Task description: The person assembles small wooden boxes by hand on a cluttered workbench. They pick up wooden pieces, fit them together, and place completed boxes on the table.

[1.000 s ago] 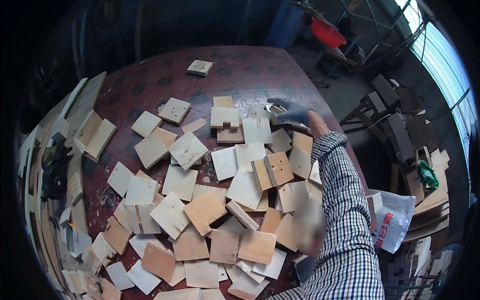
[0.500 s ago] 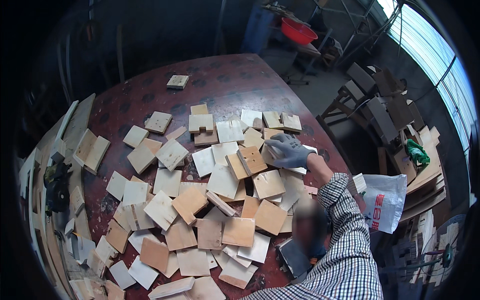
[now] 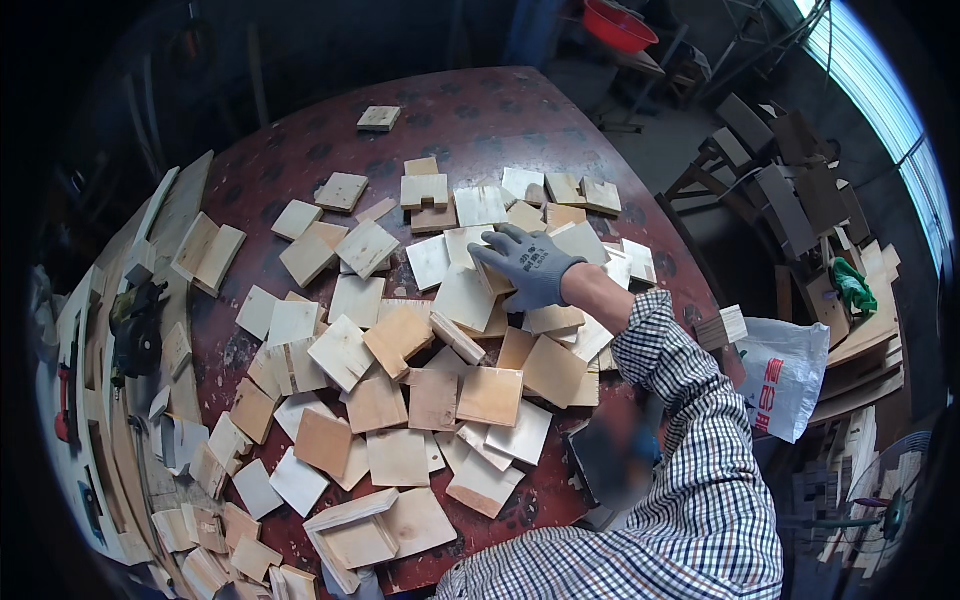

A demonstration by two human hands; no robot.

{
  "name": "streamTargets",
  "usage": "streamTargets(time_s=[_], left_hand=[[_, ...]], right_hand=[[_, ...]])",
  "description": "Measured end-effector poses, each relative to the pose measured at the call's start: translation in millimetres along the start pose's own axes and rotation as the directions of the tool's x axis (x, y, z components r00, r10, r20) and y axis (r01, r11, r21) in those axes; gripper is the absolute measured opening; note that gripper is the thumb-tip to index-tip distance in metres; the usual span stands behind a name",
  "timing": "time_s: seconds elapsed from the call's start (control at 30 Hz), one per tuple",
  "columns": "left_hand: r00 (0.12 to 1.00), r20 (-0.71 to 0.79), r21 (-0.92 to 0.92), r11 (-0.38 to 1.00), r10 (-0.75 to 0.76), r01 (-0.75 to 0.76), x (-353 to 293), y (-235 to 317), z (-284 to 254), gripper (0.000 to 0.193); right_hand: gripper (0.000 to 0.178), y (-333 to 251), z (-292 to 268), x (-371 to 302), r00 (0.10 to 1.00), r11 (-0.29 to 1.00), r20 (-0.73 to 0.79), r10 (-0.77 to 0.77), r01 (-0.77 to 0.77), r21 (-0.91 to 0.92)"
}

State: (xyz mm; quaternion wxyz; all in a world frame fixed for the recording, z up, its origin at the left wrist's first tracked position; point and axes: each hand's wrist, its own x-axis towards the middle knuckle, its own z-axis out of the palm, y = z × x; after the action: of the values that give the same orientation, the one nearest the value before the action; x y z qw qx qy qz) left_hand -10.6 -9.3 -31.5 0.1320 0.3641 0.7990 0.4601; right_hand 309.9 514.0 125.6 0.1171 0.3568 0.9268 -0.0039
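Note:
My right hand [image 3: 528,265], in a grey glove, lies over the middle of a wide heap of square wooden boards. Its fingers are spread, with the tips reaching left over a tan board [image 3: 490,278] that the palm partly covers. Just left of the hand lies a pale square board [image 3: 464,300]. Near the lower edge, below a thin board standing on edge [image 3: 350,510], a small grey-blue patch shows. That patch may be part of my left hand, but no fingers can be made out there.
The boards lie on a dark red table [image 3: 480,120]. Planks and a black tool [image 3: 137,330] line the left side. At the right are a white sack [image 3: 785,375], stacked wooden parts [image 3: 785,210] and a fan [image 3: 890,515]. A red basin [image 3: 620,27] stands far back.
The view has shifted, so the table appears higher. My right hand has moved left and nearer across the heap, from boards at its right side onto the tan board.

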Motion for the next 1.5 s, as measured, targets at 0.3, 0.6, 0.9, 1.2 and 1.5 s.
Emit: streamTargets(time_s=[0.3, 0.6, 0.9, 1.2, 1.5], left_hand=[[0.999, 0.01, 0.113, 0.993, 0.039, -0.039, 0.9, 1.8, -0.8, 0.082], [0.988, -0.063, 0.15, 0.98, 0.138, -0.127, 0.0, 3.8, 0.7, 0.082], [0.969, -0.053, 0.163, 0.959, 0.242, -0.23, 11.3, -2.2, 5.5, 0.073], [0.959, -0.084, 0.082, 0.961, 0.271, -0.265, 11.2, 9.3, 6.3, 0.055], [0.969, -0.057, 0.067, 0.969, 0.241, -0.237, 12.5, 3.4, 7.3, 0.059]], right_hand=[[0.07, 29.5, -10.2, 38.3, 0.895, 0.868, -0.062, 0.441, -0.408, 0.283], [0.069, -63.3, 23.5, 25.1, 0.985, 0.984, -0.111, -0.135, 0.12, -0.132], [0.055, -92.2, -21.5, 44.6, 0.914, 0.79, -0.104, 0.393, -0.277, 0.546], [0.038, -108.4, -16.1, -23.4, 0.913, 0.833, -0.14, 0.383, -0.276, 0.48], [0.03, -84.4, 8.7, -40.9, 0.777, 0.185, 0.075, 0.625, -0.24, 0.953]])
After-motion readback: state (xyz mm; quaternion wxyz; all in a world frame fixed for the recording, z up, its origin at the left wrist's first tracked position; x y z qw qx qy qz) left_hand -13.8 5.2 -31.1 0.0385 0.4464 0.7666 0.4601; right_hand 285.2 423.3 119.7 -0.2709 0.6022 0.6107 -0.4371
